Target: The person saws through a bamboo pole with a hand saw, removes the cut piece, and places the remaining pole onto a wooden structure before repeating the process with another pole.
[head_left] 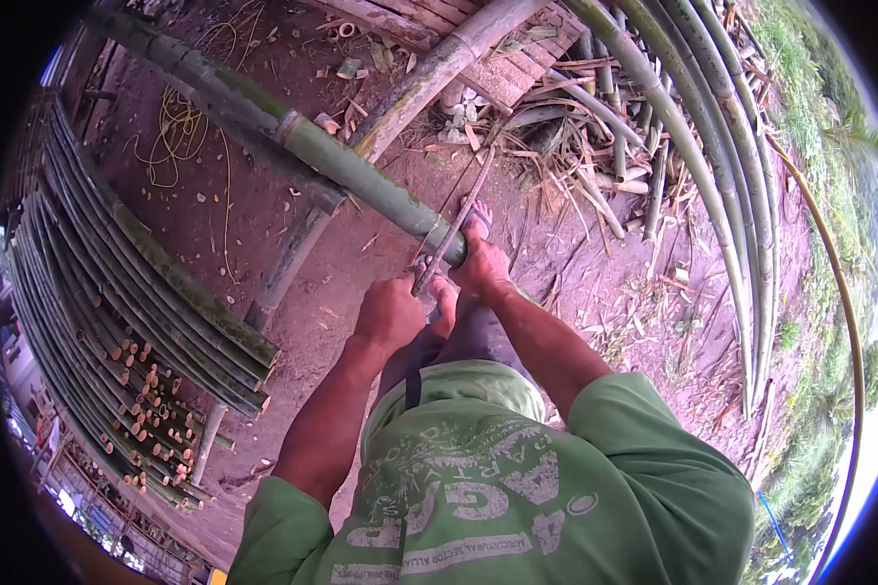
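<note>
A long green bamboo pole (361, 185) slants across the upper left, its near end in front of my legs. My right hand (483, 266) is closed around that end, fingers wrapped over the top. Just left of it, my left hand (391, 310) makes a fist on the near end of a bow saw (465, 207), a slim stick frame with a thin blade strung along it. The saw lies across the pole close to my right hand and points away from me. My fist hides the saw's grip.
Stacked bamboo poles (117, 292) lie on the left, cut ends facing me. A post (298, 255) and a pale slanting pole (439, 73) are under the long pole. Offcuts (605, 175) are heaped at upper right, beside long curved poles (722, 146). Yellow cord (178, 136) lies on dirt.
</note>
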{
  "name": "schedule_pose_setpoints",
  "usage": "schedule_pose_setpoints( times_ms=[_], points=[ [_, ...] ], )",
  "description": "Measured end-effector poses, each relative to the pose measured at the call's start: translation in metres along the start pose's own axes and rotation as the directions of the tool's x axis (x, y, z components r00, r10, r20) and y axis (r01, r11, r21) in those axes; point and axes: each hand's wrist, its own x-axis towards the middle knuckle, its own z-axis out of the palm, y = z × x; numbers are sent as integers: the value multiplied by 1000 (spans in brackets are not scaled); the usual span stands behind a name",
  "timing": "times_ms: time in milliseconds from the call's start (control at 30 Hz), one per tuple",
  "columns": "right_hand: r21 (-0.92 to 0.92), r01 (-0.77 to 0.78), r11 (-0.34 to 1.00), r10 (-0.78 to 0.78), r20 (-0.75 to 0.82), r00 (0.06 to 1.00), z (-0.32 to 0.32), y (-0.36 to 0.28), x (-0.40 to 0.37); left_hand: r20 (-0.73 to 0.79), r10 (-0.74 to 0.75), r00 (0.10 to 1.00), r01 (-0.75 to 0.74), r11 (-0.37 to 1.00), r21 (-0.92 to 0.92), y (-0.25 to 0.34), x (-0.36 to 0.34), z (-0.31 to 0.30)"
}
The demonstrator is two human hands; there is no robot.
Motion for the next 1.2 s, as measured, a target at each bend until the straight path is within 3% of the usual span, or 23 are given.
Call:
schedule_pose_setpoints(
  times_ms=[167,200,300,367,467,567,633,667,767,967,1200],
  points=[
    [-37,105,994,-98,163,982,-30,-4,9,-61,133,989,-138,987,-85,-42,-3,12],
    [55,120,991,-129,213,968,-30,2,16,-80,169,982,-178,977,-118,-47,-2,15],
    [158,185,970,-210,164,964,-24,12,19,-161,291,943,-307,948,-88,-55,-2,26],
    [80,283,956,-293,211,933,-9,33,43,-181,295,938,-317,942,-109,-67,4,36],
    [-140,458,878,-468,-50,882,18,64,73,-160,282,946,-301,947,-113,-53,20,27],
    [-76,227,971,-224,37,974,-6,28,26,-85,175,981,-180,982,-54,-29,5,16],
    [-34,217,975,-219,-265,939,8,17,-3,-79,126,989,-129,991,-34,-11,5,10],
    [-30,80,996,-84,-184,979,9,10,-1,-80,105,991,-109,993,-53,-3,0,9],
    [-59,-11,998,9,-25,1000,-9,3,2,-48,26,998,-27,1000,-13,1,-34,0],
    [-177,154,972,-147,54,988,-14,23,26,26,-36,999,34,998,53,-6,-157,-49],
    [-176,164,970,-163,21,986,-12,24,30,57,-54,997,50,996,68,-4,-136,-57]
  ],
)
